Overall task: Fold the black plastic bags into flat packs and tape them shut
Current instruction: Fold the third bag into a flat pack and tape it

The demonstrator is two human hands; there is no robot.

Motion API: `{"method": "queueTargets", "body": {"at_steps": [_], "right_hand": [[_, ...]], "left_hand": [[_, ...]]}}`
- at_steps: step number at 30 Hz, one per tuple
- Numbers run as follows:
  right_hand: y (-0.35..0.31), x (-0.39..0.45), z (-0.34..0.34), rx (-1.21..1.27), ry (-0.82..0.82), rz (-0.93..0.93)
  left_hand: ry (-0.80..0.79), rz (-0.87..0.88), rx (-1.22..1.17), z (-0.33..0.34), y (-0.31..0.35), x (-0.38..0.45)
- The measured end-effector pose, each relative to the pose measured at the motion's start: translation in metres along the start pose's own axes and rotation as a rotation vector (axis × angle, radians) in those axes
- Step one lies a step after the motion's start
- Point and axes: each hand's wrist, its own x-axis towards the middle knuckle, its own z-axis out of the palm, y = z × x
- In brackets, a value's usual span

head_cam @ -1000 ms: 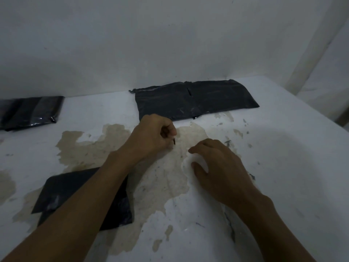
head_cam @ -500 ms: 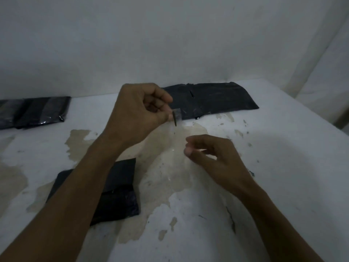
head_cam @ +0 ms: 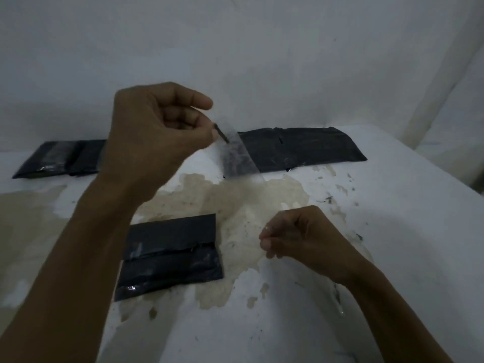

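A strip of clear tape (head_cam: 239,155) is held raised above the worktop (head_cam: 392,231), its upper end pinched in the grip of the left hand (head_cam: 157,132). The lower end is pinched by the right hand (head_cam: 301,237), fingers curled. A folded black pack (head_cam: 170,255) is noted lying flat beneath the left forearm. Two further black bags (head_cam: 301,148) (head_cam: 57,158) are recorded along the rear wall, well apart. No containers are seen
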Motion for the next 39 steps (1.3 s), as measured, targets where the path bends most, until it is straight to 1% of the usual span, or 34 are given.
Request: {"method": "queueTargets", "body": {"at_steps": [4,10,14,17,21,24,28,32,34,39], "right_hand": [[-0.012,-0.001,0.008,0.069,0.015,-0.003],[-0.032,0.009,0.027,0.141,-0.065,0.016],[-0.046,0.018,0.037,0.113,-0.172,0.058],[-0.053,0.028,0.04,0.071,-0.195,0.101],[-0.055,0.042,0.044,0.107,-0.096,0.205],[-0.051,0.048,0.049,0.217,-0.036,0.294],[-0.04,0.052,0.06,0.29,0.059,0.359],[-0.028,0.052,0.073,0.383,0.113,0.332],[-0.025,0.052,0.079,0.423,0.148,0.29],[-0.02,0.054,0.089,0.298,0.258,0.101]], "left_hand": [[0.058,-0.081,-0.042,-0.035,-0.011,-0.014],[0.21,-0.24,-0.14,-0.078,-0.04,-0.05],[0.297,-0.365,-0.178,-0.103,-0.054,-0.075],[0.292,-0.446,-0.16,-0.112,-0.062,-0.092],[0.342,-0.575,-0.212,-0.108,-0.076,-0.108],[0.379,-0.67,-0.262,-0.099,-0.088,-0.117],[0.393,-0.74,-0.282,-0.087,-0.099,-0.126],[0.423,-0.763,-0.322,-0.084,-0.107,-0.13],[0.425,-0.775,-0.362,-0.086,-0.108,-0.131],[0.428,-0.756,-0.427,-0.088,-0.106,-0.128]]}}
